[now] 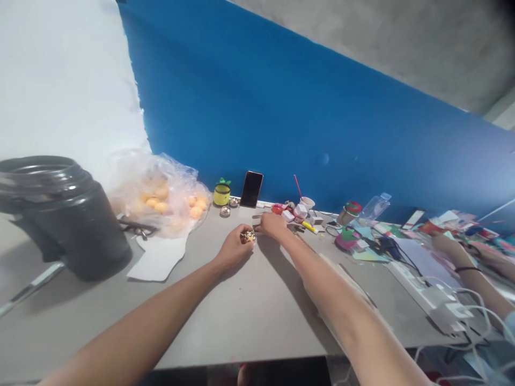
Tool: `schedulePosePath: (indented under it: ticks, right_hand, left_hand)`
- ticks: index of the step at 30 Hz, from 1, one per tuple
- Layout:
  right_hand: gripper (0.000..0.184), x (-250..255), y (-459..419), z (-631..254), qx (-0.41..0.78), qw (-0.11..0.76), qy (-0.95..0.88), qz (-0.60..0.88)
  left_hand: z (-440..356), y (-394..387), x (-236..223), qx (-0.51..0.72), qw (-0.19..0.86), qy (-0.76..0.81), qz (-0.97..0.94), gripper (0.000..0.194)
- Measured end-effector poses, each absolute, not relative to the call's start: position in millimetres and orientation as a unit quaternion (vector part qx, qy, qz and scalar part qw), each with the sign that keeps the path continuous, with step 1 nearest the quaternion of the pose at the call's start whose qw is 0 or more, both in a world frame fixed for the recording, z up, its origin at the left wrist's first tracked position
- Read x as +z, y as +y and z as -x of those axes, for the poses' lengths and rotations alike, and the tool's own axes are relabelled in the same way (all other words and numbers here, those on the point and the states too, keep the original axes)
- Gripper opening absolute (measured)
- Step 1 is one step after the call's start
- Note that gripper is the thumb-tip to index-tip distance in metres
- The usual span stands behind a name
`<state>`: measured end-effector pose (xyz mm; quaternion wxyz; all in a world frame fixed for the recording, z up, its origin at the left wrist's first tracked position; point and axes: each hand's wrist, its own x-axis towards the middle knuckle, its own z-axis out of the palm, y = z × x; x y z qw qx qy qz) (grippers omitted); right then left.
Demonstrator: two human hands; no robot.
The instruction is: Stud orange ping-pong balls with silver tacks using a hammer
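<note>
Seemingly working midway: pinching a shiny ball (pixel 248 236) in the left hand (pixel 233 251), not yet releasing it; reaching with the right hand (pixel 273 225), not clearly showing its grip.

Jug (pixel 80 220): dark plastic, glossy. Bag (pixel 161 182): clear plastic, crinkled. Wall (pixel 257 102): blue-surfaced, smooth, matt.

Grey table (pixel 241 311) here, and a dark phone (pixel 251 189) leans at the back, shiny balls (pixel 225 211) (gold-looking, these) near a yellow pot (pixel 221 194).
</note>
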<state>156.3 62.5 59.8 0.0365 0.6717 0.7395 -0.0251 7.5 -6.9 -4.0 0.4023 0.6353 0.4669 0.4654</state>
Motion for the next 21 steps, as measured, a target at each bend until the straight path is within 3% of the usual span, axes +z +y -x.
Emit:
schedulePosePath:
  ticks: [11, 21]
  right_hand:
    - [0.036, 59.2, 55.1, -151.2, -0.024, 0.046, 0.754, -0.655]
    - [0.019, 64.5, 50.1, -171.0, -0.051, -0.056, 0.775, -0.628]
  left_hand:
    - [-8.1, -12.9, 4.7, 0.463, 0.399, 0.475, -0.634, 0.032]
    - [-7.7, -7.6, -2.6, 0.463, 0.415, 0.467, -0.628, 0.034]
